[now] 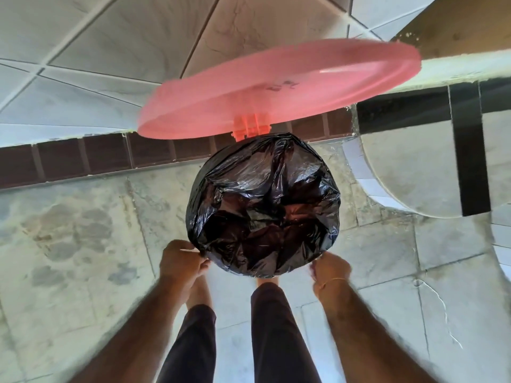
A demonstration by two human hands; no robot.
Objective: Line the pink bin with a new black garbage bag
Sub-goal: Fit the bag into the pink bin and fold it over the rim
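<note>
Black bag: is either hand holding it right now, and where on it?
Both. The left hand pinches the black bag at its folded-over edge on the near left of the rim; the right hand grips the same edge on the near right.

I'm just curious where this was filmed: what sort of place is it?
Probably a home's tiled utility or wash area, perhaps semi-outdoor. The stained stone-tile floor, the tiled wall with its dark brick-coloured skirting, and a pink pedal bin, lid up, suggest that.
</note>
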